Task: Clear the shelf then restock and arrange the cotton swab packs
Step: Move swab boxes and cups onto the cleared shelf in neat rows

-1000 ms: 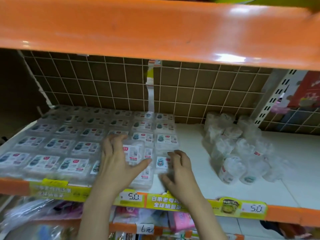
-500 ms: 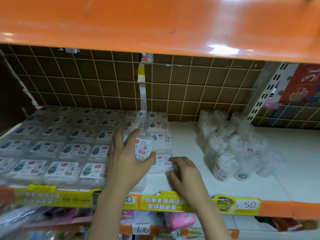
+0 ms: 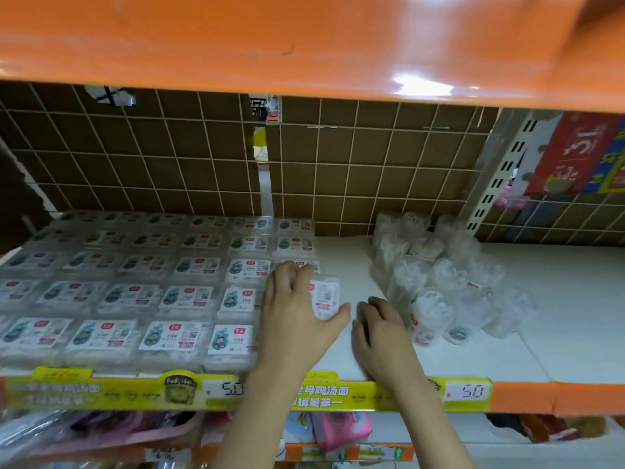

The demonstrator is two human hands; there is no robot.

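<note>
Flat clear cotton swab packs (image 3: 176,299) with white labels lie in neat rows over the left half of the white shelf (image 3: 558,316). My left hand (image 3: 297,313) grips one tilted pack (image 3: 324,296) at the right end of the rows, fingers over its top and thumb at its lower right corner. My right hand (image 3: 382,328) rests on the bare shelf just right of that pack, fingers curled, holding nothing. A loose heap of round clear swab tubs (image 3: 439,275) sits to the right of my right hand.
An orange upper shelf (image 3: 304,45) hangs low overhead. A brown wire-grid back panel (image 3: 372,164) closes the rear. A yellow price strip (image 3: 236,390) runs along the front edge. Packaged goods (image 3: 338,431) fill the shelf below. A perforated upright (image 3: 500,177) stands at the right.
My left hand has tilted the end pack up and shifted it right. My right hand let go of the flat pack it touched and now rests on the bare shelf.
</note>
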